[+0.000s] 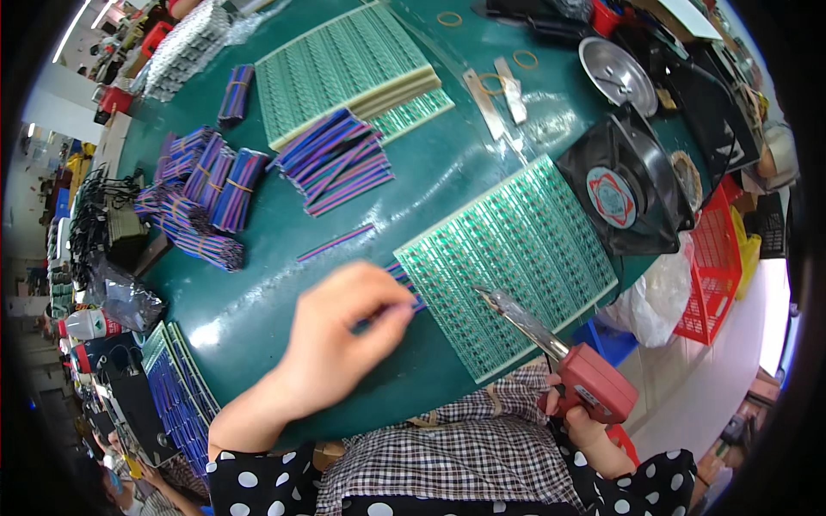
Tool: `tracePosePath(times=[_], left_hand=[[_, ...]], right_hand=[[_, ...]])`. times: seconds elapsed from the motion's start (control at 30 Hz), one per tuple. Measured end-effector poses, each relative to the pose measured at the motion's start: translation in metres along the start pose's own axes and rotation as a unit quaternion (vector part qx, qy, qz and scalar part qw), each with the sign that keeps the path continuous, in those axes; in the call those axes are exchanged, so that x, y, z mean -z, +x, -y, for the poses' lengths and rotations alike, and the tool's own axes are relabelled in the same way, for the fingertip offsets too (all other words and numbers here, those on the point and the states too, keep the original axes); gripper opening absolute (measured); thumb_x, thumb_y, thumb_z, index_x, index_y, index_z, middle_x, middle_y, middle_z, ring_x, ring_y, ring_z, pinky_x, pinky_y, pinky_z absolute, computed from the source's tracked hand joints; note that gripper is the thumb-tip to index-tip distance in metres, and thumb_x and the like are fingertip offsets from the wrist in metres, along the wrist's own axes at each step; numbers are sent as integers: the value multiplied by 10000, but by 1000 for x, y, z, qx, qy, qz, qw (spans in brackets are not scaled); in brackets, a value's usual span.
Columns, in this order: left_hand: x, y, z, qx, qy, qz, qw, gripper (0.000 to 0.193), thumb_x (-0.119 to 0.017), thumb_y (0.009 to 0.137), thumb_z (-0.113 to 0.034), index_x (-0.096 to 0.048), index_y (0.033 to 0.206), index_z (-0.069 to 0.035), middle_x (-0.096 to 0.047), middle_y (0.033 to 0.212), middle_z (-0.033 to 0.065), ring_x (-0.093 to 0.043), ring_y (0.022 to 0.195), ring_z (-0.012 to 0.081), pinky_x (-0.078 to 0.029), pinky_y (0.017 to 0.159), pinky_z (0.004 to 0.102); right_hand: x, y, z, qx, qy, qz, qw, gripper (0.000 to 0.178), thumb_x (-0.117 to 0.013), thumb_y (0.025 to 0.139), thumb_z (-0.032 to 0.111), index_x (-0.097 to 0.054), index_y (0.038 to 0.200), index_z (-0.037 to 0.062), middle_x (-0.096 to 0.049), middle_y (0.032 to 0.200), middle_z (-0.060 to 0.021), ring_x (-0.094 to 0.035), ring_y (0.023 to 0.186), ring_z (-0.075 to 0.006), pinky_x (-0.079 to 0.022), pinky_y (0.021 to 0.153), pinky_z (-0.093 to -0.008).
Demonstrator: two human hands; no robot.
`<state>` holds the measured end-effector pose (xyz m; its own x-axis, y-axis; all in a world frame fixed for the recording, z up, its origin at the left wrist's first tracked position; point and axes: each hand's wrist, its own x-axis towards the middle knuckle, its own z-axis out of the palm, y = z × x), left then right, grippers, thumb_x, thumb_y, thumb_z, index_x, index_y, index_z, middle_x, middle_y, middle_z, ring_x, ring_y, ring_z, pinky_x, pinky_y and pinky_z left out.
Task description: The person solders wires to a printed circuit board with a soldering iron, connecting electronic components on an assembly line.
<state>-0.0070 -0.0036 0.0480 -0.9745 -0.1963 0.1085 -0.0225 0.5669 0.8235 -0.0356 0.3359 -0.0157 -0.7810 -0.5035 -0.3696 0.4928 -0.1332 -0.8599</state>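
Note:
My left hand (344, 340) is closed in a pinch left of a green circuit-board panel (508, 267). A bit of blue-purple ribbon wire (419, 304) shows at its fingertips, though the hand hides most of it. My right hand (587, 427) grips a red soldering gun (598, 383) by the handle. The gun's metal tip (483, 292) points up-left over the panel, and I cannot tell whether it touches. Beyond my left hand, a single striped ribbon wire (335, 243) lies on the green table (267, 314). Farther back is a loose heap of such wires (335, 163).
Banded wire bundles (206, 176) lie at the left. Behind them stands a stack of green panels (344, 69). A black fan (624, 185) stands just right of the working panel, near a metal bowl (617, 76). A red basket (710, 271) is beyond the table edge.

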Motion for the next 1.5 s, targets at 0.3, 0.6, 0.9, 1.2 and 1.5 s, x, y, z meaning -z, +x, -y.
tracePosePath(times=[0.3,0.6,0.9,1.2,1.5], left_hand=[[-47,-33,18,-206,336,-8,919,287,-682,669,21,-650,952,58,-598,824,90,-605,696,196,-499,574,279],[-47,-35,18,-227,392,-25,891,310,-642,637,-13,-664,937,64,-599,828,95,-602,690,190,-493,564,261],[-49,-35,19,-238,416,-47,877,315,-629,607,-22,-686,910,42,-596,801,78,-606,695,185,-494,564,248],[-50,-35,19,-235,421,-46,875,306,-640,615,-31,-687,909,39,-585,795,71,-597,684,176,-484,549,245],[-50,-35,19,-234,419,-53,876,297,-646,621,-38,-689,907,28,-585,794,70,-598,690,177,-480,550,244]], right_hand=[[0,-3,-9,78,-225,56,970,748,-805,727,110,-415,1330,-101,-680,865,-134,-668,718,-145,-529,612,-247],[1,16,-6,97,-208,153,961,731,-808,760,211,-442,1321,-82,-695,745,-72,-683,635,-151,-533,597,-246],[-2,19,-4,105,-239,156,953,721,-810,751,224,-461,1307,-73,-700,752,-66,-694,643,-159,-534,593,-247],[-9,26,1,189,-324,141,916,696,-810,748,266,-500,1269,-75,-700,751,-36,-699,672,-154,-538,620,-250],[-6,19,4,149,-300,166,928,699,-803,759,274,-492,1278,-76,-703,773,-35,-703,679,-162,-539,629,-255]])
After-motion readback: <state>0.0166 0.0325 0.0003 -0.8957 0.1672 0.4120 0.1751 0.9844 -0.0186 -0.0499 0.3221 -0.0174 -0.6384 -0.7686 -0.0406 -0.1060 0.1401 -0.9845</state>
